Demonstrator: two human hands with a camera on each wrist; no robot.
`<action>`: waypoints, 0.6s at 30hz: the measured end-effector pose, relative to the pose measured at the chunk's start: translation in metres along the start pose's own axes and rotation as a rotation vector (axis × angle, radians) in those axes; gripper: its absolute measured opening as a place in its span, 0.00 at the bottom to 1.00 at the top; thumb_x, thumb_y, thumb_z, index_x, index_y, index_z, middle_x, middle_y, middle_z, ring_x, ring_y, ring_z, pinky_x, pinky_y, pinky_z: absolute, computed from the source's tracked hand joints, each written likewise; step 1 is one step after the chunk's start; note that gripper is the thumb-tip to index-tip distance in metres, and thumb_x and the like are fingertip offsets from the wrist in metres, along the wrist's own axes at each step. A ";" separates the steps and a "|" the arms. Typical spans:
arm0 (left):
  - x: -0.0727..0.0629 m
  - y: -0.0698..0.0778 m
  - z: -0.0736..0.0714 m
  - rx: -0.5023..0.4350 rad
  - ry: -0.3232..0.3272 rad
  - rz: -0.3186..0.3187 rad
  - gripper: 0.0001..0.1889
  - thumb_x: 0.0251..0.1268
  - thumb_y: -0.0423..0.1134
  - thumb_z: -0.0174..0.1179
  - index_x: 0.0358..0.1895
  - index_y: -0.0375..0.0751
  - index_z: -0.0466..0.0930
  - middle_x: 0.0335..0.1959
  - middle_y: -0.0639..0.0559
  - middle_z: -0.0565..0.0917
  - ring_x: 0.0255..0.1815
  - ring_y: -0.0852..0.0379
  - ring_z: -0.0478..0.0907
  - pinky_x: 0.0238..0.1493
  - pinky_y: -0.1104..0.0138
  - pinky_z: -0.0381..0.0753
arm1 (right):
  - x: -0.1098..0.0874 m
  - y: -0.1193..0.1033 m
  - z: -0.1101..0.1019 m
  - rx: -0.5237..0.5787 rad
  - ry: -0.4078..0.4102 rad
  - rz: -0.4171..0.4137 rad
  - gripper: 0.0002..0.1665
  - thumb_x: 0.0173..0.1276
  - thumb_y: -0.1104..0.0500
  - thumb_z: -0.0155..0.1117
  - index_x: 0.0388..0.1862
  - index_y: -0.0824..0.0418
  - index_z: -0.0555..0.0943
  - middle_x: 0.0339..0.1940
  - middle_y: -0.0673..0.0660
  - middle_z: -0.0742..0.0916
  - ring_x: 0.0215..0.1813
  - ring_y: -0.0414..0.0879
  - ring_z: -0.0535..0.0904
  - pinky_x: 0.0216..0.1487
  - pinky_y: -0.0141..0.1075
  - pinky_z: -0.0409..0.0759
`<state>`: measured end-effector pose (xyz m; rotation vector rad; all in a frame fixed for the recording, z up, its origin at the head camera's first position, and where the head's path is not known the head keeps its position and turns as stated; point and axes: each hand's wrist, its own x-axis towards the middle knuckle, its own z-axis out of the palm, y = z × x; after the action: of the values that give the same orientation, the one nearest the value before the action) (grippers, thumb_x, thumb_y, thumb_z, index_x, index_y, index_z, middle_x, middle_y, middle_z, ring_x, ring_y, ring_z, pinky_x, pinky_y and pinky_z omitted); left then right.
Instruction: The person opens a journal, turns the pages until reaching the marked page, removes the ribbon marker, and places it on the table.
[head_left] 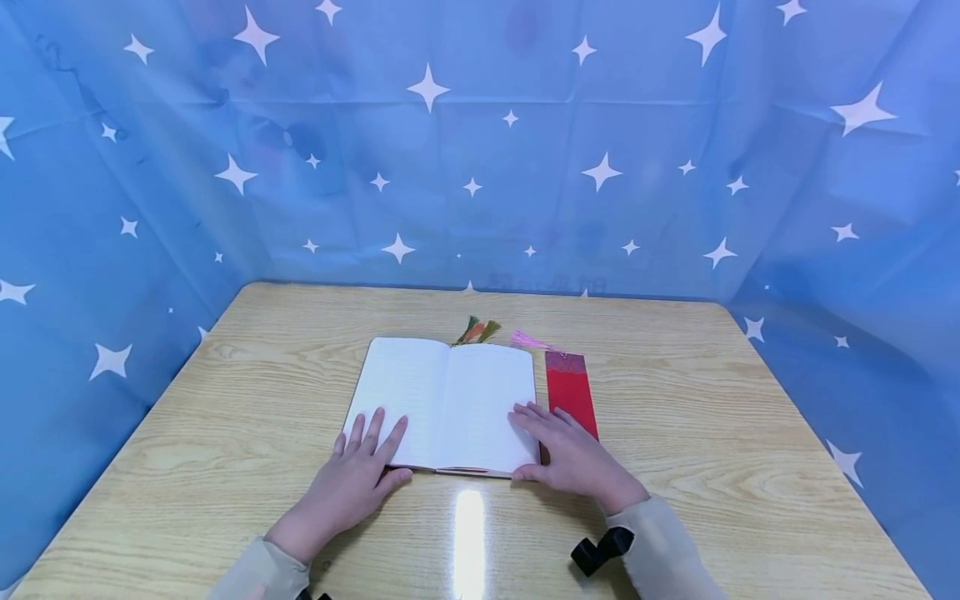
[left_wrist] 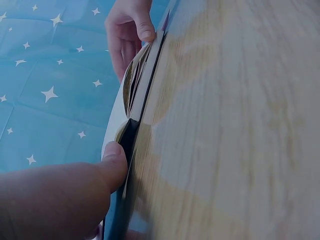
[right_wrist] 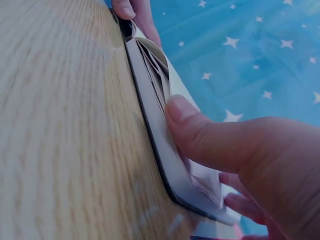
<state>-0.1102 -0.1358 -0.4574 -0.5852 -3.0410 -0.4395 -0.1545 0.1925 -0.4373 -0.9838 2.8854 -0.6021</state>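
An open notebook [head_left: 480, 392] with blank-looking pages lies flat on the table. My left hand [head_left: 356, 479] rests on the lower left page with fingers spread, its thumb at the bottom edge. At the lower right corner my right hand [head_left: 573, 458] lays extended fingers on the right page; its thumb touches the page edges in the right wrist view. The right-hand pages bow up, leaving gaps between leaves [right_wrist: 155, 65]. Green and orange tassels [head_left: 477, 331] stick out at the notebook's top. A red bookmark [head_left: 572, 387] with a pink tassel [head_left: 531, 340] lies beside it, partly hidden by my right hand.
The light wooden table [head_left: 712, 417] fills the lower view. A blue curtain with white stars [head_left: 480, 150] hangs behind it and along both sides. Light glares off the table [head_left: 469, 542] in front of the notebook. A black wrist strap [head_left: 603, 550] is by the right sleeve.
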 end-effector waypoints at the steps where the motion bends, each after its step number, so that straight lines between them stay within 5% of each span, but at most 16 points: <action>1: 0.000 0.000 0.000 -0.006 -0.001 -0.001 0.36 0.67 0.60 0.45 0.74 0.49 0.50 0.72 0.34 0.49 0.70 0.32 0.42 0.61 0.37 0.51 | 0.000 0.000 0.000 0.001 -0.003 0.004 0.48 0.52 0.35 0.67 0.68 0.55 0.66 0.68 0.57 0.70 0.70 0.55 0.60 0.66 0.57 0.55; 18: 0.000 0.002 -0.002 0.009 -0.010 -0.006 0.37 0.67 0.62 0.44 0.73 0.48 0.50 0.71 0.33 0.50 0.69 0.30 0.44 0.60 0.36 0.52 | 0.002 -0.007 -0.003 -0.017 -0.007 0.015 0.42 0.58 0.37 0.63 0.67 0.55 0.68 0.67 0.56 0.71 0.69 0.53 0.63 0.66 0.54 0.56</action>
<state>-0.1093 -0.1344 -0.4550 -0.5799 -3.0532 -0.4241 -0.1530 0.1871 -0.4316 -0.9632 2.8935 -0.5732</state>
